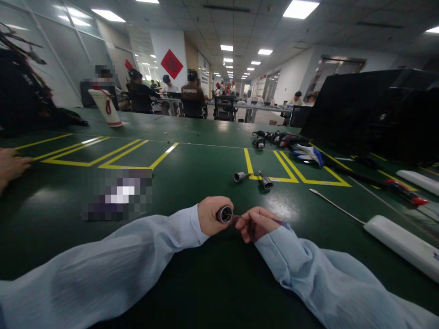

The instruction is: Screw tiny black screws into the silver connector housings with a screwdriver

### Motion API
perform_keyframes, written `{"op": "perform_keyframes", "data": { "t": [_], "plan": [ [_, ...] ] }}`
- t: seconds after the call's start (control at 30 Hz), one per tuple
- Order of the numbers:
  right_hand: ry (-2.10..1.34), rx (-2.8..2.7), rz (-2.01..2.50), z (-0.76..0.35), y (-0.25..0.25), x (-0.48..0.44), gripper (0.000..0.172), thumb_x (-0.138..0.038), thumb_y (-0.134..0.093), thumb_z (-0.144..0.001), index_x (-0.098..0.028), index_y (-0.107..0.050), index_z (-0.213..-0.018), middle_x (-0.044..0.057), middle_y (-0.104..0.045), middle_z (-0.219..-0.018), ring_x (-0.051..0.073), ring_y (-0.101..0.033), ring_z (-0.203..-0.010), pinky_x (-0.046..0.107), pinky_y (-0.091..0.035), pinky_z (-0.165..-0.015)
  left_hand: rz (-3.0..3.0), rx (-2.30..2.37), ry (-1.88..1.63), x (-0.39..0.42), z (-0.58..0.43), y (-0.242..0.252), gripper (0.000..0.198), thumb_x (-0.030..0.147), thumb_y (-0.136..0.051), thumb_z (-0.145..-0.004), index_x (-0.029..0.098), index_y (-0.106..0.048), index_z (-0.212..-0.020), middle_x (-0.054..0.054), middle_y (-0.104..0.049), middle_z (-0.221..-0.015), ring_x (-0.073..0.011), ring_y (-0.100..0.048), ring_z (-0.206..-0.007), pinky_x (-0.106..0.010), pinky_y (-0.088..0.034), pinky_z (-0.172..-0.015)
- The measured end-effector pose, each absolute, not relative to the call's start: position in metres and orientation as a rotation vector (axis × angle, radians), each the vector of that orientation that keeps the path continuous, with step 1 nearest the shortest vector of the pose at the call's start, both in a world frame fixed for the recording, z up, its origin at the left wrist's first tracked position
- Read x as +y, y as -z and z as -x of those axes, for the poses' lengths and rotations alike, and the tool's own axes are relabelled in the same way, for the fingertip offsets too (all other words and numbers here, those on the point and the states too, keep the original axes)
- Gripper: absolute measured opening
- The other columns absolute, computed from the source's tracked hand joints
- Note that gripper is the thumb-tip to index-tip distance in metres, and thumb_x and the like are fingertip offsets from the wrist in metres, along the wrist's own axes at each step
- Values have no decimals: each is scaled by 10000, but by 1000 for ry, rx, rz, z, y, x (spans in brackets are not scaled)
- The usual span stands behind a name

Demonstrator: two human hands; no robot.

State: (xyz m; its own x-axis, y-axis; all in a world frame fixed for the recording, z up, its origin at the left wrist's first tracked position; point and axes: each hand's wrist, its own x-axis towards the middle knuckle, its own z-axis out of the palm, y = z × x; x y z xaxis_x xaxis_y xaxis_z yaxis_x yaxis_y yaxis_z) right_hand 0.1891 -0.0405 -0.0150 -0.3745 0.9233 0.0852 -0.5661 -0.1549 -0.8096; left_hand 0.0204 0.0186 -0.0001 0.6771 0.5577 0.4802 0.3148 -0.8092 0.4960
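My left hand [213,212] is closed around a hollow metal cylinder [224,214], its round open end facing right toward my other hand. My right hand [259,223] pinches a thin screwdriver-like tool [236,216], whose slim shaft reaches the cylinder's mouth. A bluish-purple end [284,224] of it seems to show behind the fingers; how far the tip goes in I cannot tell. Farther up the green table lie two similar metal cylinders, one on its side [240,177] and one with a thin stem [266,183].
Tangled cables with metal parts [260,142] and blue-white pliers or gloves [307,154] lie at the back right. A white power strip [401,242] and a red-black tool [406,193] are at right. A white cup [106,107] stands back left; another person's hand [12,167] rests at far left.
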Motion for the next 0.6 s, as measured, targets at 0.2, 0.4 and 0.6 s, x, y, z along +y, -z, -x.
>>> {"op": "perform_keyframes", "data": {
  "t": [0.2, 0.4, 0.6],
  "plan": [
    [-1737, -982, 564, -190, 17, -41, 171, -294, -630, -743, -130, -600, -707, 48, -697, -715, 101, -609, -586, 201, -470, -493, -2603, 620, -857, 19, -19, 1, 106, 230, -533, -703, 151, -487, -649, 27, -472, -577, -76, -436, -524, -186, -336, -490],
    [-1773, -981, 531, -189, 14, -41, 173, -301, -609, -758, -132, -598, -724, 49, -695, -740, 99, -607, -572, 209, -467, -502, -2545, 588, -894, 19, -19, -1, 130, 229, -529, -707, 152, -459, -629, 28, -456, -564, -74, -424, -512, -185, -340, -482],
    [-1795, -971, 500, -190, 13, -41, 161, -290, -594, -772, -133, -594, -739, 53, -694, -744, 101, -612, -575, 213, -467, -508, -2480, 559, -910, 17, -20, -1, 116, 209, -541, -682, 148, -460, -625, 30, -454, -562, -68, -422, -507, -179, -337, -472]
  ]
}}
